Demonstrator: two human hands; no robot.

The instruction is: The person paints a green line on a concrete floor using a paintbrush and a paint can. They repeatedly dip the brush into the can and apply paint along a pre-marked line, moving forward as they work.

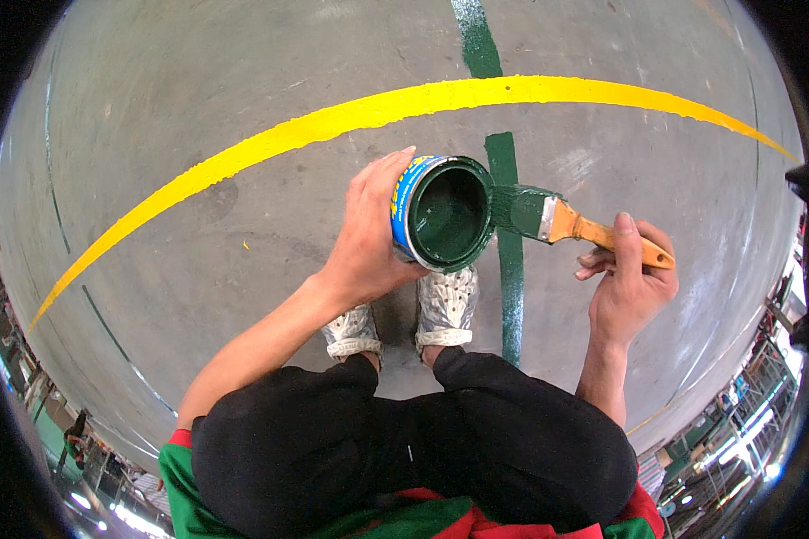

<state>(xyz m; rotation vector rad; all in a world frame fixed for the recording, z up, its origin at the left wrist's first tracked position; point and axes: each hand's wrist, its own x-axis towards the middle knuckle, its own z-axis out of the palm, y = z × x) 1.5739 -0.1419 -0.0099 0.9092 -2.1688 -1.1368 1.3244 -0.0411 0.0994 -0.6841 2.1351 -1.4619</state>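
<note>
My left hand (370, 232) is wrapped round a paint can (403, 205) with a blue and yellow label, tilted so its open mouth faces me. Dark green paint (449, 220) coats the can's inside and rim. To the right, my right hand (634, 274) grips the wooden handle of a flat paintbrush (589, 231) between thumb and fingers. Its bristles are loaded with green paint and touch the can's right rim. Beneath the brush, a green painted stripe (511, 296) runs along the grey floor (270, 207), thinner and patchier at its near end.
A broad yellow line (368, 110) crosses the floor beyond the can. Past it, another green stripe (481, 49) continues away. My shoes (447, 310), in pale spotted covers, stand below the can. Metal racks and clutter (746, 422) line the right rim.
</note>
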